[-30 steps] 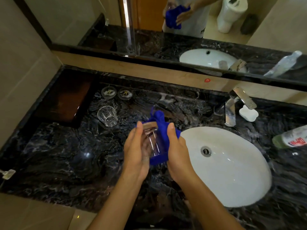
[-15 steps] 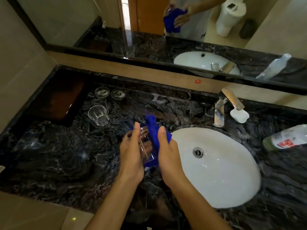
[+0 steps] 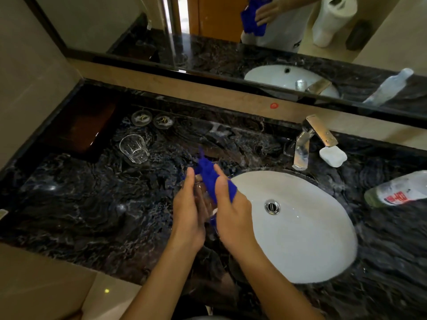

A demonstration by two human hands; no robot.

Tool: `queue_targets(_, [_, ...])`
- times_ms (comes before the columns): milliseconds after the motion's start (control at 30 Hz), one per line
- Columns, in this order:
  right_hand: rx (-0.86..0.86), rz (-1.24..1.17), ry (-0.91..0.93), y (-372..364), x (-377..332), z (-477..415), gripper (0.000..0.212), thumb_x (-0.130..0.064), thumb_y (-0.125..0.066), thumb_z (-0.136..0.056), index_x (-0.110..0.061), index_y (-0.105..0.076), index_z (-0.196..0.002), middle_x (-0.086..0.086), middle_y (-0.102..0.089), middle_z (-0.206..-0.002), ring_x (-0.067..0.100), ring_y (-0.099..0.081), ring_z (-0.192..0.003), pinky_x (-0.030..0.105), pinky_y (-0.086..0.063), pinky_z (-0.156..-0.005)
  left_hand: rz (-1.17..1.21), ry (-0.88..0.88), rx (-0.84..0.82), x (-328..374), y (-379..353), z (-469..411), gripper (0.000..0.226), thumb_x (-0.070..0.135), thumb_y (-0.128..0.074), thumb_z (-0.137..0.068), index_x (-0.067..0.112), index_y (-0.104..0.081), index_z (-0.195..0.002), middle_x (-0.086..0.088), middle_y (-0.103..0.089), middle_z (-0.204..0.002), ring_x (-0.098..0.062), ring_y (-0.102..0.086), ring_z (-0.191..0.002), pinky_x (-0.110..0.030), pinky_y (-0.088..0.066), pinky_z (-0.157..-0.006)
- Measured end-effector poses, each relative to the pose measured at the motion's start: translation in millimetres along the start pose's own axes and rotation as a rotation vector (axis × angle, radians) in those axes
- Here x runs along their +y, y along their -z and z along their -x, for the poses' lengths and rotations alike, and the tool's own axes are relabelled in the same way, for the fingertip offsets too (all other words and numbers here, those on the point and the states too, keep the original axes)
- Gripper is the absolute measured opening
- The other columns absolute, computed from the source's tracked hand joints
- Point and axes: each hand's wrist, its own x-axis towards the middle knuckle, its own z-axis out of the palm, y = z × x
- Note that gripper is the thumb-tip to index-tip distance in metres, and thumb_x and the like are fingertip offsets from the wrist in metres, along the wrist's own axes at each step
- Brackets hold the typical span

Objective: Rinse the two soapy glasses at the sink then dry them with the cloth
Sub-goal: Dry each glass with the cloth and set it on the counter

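Observation:
Over the dark marble counter (image 3: 69,204), just left of the white sink (image 3: 300,239), my left hand (image 3: 188,215) grips a clear glass (image 3: 203,199) that shows only partly between my palms. My right hand (image 3: 231,213) holds the blue cloth (image 3: 209,174) and presses it against the glass. A bunch of the cloth sticks up above the glass's rim. A second clear glass (image 3: 134,148) stands upright on the counter at the back left, apart from both hands.
A chrome faucet (image 3: 307,144) stands behind the sink with a white soap bar (image 3: 332,156) beside it. A plastic bottle (image 3: 399,192) lies at the right edge. Two round glass coasters (image 3: 152,118) and a dark wooden tray (image 3: 78,125) sit at the back left. A mirror (image 3: 231,31) runs along the wall.
My hands have closed in tighter around the glass, and the cloth has shifted across it so that less of the glass shows. The glass at the back left has stayed put.

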Motion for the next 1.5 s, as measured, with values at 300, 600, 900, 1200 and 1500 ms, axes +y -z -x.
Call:
queue_targets(300, [-0.112,0.238,0.272,14.3,7.0,7.5,0.055,-0.060,-0.034,-0.103,-0.034,-0.042,-0.151,-0.022,-0.036,-0.160,-0.007,-0.022,-0.150,0.023,-0.025,-0.123,-0.095,0.017,0.101,-6.1,-2.5,-6.0,0.052,0.059,-0.052,-0.099,0.016,-0.078,-0.111,-0.013,-0.077,-0.114,-0.027,-0.076,-0.102,-0.042,-0.057,-0.090])
queue_targets(600, [-0.161,0.142,0.101,-2.7,13.9,-6.2,0.049,-0.050,-0.038,-0.105,-0.029,-0.052,-0.148,-0.015,-0.047,-0.155,-0.007,-0.036,-0.144,0.029,-0.034,-0.121,0.039,0.121,-0.030,-2.1,16.8,0.4,0.043,0.046,-0.048,-0.103,0.015,-0.075,-0.115,-0.009,-0.079,-0.108,-0.018,-0.077,-0.096,-0.030,-0.061,-0.075])
queue_targets(900, [0.009,0.057,-0.198,-20.3,15.5,-9.7,0.056,-0.057,-0.044,-0.103,-0.011,-0.073,-0.087,0.010,-0.076,-0.078,0.023,-0.072,-0.073,0.038,-0.054,-0.067,0.199,0.370,0.131,6.1,53.8,-10.4,0.044,0.055,-0.073,-0.082,0.013,-0.083,-0.089,-0.013,-0.076,-0.091,-0.025,-0.070,-0.083,-0.037,-0.052,-0.093])
queue_targets(1200, [-0.180,0.554,0.091,-68.9,7.8,-19.5,0.016,-0.026,-0.065,-0.097,-0.021,-0.066,-0.112,-0.002,-0.072,-0.083,0.011,-0.062,-0.069,0.015,-0.042,-0.057,-0.024,0.311,0.051,54.4,100.5,-36.7,0.047,0.048,-0.038,-0.107,0.014,-0.069,-0.097,-0.005,-0.077,-0.077,-0.021,-0.073,-0.067,-0.041,-0.053,-0.079])
queue_targets(1500, [-0.124,0.683,0.045,-108.3,-18.3,-84.2,0.030,-0.022,-0.062,-0.097,-0.020,-0.064,-0.127,0.010,-0.073,-0.096,0.029,-0.069,-0.086,0.038,-0.056,-0.075,-0.773,-0.310,-0.136,84.5,154.5,-67.2,0.069,0.009,-0.065,-0.098,0.046,-0.038,-0.150,0.029,-0.047,-0.145,0.006,-0.052,-0.127,-0.011,-0.049,-0.089])
